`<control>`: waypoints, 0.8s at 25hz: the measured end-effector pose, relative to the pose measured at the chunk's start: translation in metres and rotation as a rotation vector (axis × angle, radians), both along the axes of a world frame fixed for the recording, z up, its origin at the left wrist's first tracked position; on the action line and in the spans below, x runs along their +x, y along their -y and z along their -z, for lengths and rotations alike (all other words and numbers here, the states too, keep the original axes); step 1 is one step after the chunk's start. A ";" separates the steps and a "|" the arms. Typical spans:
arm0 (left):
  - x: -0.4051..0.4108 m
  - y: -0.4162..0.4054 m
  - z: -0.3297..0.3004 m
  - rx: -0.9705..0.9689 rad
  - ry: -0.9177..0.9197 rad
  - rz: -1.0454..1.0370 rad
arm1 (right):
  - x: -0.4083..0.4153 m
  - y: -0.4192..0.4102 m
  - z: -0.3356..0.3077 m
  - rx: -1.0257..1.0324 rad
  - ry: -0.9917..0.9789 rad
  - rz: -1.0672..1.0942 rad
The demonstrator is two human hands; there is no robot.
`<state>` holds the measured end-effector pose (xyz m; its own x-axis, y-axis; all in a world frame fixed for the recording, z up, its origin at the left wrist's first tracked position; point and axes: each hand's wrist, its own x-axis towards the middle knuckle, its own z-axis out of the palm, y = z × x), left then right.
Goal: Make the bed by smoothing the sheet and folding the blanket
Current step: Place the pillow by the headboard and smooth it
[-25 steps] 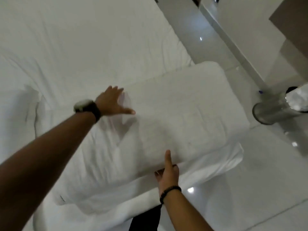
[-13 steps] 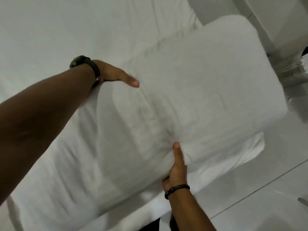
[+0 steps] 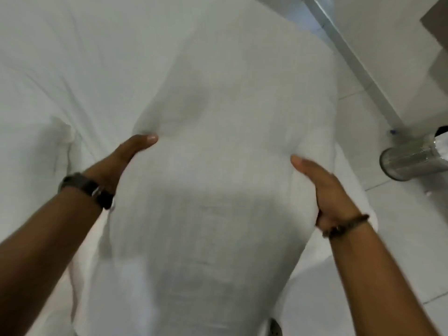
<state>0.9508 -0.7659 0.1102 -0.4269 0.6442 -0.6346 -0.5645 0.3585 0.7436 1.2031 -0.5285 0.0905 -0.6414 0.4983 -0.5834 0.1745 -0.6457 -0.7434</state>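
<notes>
A large white pillow (image 3: 218, 166) fills the middle of the head view, lifted off the bed and standing lengthwise in front of me. My left hand (image 3: 126, 156), with a dark watch on the wrist, grips its left side; the thumb lies on the front and the fingers are hidden behind. My right hand (image 3: 324, 190), with a bead bracelet, holds the right side the same way. The white bed sheet (image 3: 72, 57) lies behind and to the left, creased with several wrinkles.
A second white cushion edge (image 3: 60, 137) bulges on the bed at the left. A shiny perforated metal bin (image 3: 412, 158) stands on the pale tiled floor (image 3: 400, 238) at the right. A wall with a grey skirting strip (image 3: 351, 57) runs along the upper right.
The pillow has been lifted from the bed corner and turned lengthwise toward me. My right hand moved from its near edge to its right side; my left hand now grips its left side.
</notes>
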 end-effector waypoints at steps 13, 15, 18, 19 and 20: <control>0.108 0.100 0.148 -0.059 0.239 -0.557 | -0.029 0.008 0.123 0.353 0.497 -0.607; 0.108 0.102 0.153 -0.008 0.236 -0.523 | -0.041 0.007 0.111 0.327 0.467 -0.641; 0.103 0.104 0.148 0.034 0.220 -0.544 | -0.045 0.020 0.094 0.338 0.430 -0.595; 0.101 0.105 0.142 0.050 0.215 -0.550 | -0.042 0.027 0.087 0.360 0.402 -0.549; 0.101 0.110 0.132 0.061 0.200 -0.549 | -0.036 0.036 0.076 0.381 0.380 -0.495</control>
